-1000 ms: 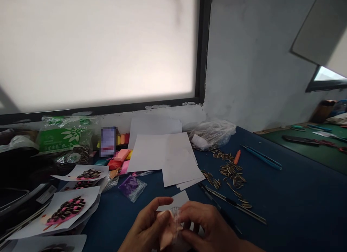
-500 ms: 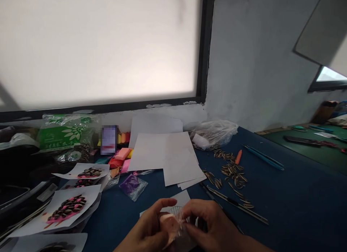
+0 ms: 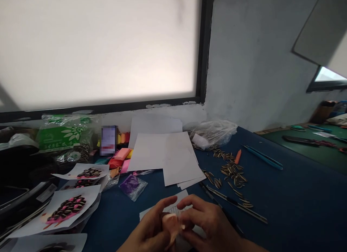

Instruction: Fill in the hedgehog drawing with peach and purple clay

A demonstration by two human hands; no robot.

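Down at the near side of the blue table point(image 3: 287, 205), two bare hands met over a white sheet point(image 3: 182, 197) with thin lines on it. The left hand point(image 3: 149, 228) held a soft-looking peach lump point(image 3: 170, 222), with its thumb on the near side and its fingers bent around it. Its pointing finger stuck out above the lump, maybe to leave room for the other hand. The right hand point(image 3: 210, 221) was just beside it, its thumb and fingers bent into a narrow pinch at the lump's right edge. A tiny pale bit showed at the tips, but I could not tell if it was peach stuff, wrap or a fingernail, so I could not tell what the pinch held. Having the lump in one hand likely made it steady for the other.

Past the hands, a purple packet point(image 3: 131, 184) lay on its own. Bright packets point(image 3: 121, 155) sat in a heap farther back, left of some plain white papers point(image 3: 165, 151). Over on the right, striped seeds point(image 3: 234, 174) lay loose, perhaps so single ones were easy to pick up. An orange stick point(image 3: 238, 157) lay by them, with blue tweezers point(image 3: 264, 158) to its right. Far left, paper cards point(image 3: 90, 194) with dark and pink shapes overlapped, maybe to save room.
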